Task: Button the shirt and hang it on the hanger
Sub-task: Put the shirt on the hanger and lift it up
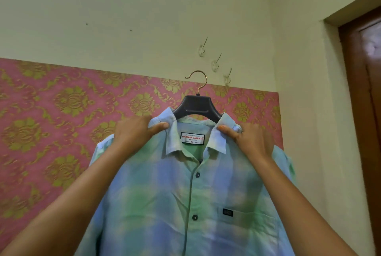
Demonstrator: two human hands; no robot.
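Shirt (185,204) buttoned on hanger (196,107); left hand (134,132), right hand (247,138) fingers pinching collar edges.

I see a cream wall (144,8) with pink and gold damask wallpaper (51,121) across its lower half. Three clear adhesive hooks (215,63) sit near centre; a brown wooden door (367,90) stands at three o'clock.

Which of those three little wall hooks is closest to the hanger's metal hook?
The lowest, rightmost wall hook. It sits just right of the hanger's hook, almost level with it; the middle hook and top hook step up and away to the left.
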